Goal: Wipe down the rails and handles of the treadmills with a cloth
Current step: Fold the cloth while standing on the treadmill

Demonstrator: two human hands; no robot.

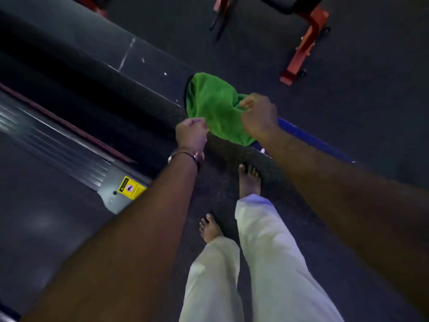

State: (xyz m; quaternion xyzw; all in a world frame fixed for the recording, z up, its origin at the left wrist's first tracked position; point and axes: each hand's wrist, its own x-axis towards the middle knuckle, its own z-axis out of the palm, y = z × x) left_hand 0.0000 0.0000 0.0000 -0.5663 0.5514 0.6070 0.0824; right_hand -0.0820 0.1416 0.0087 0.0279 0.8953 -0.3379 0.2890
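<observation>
A green cloth (212,105) hangs spread between my two hands above the dark floor. My left hand (190,135) pinches its near-left corner with curled fingers. My right hand (258,113) grips the right edge of the cloth, fingers bunched into the fabric. To the left lies a treadmill, its grey side rail (69,149) ending in an end cap with a yellow warning sticker (131,188). The running belt (34,224) fills the lower left. Neither hand touches the treadmill.
My bare feet (249,180) stand on dark rubber flooring beside the treadmill's rear end. A long dark raised strip (111,73) runs diagonally behind the cloth, with a blue section (311,139) under my right forearm. A red and black equipment frame (308,40) stands at the upper right.
</observation>
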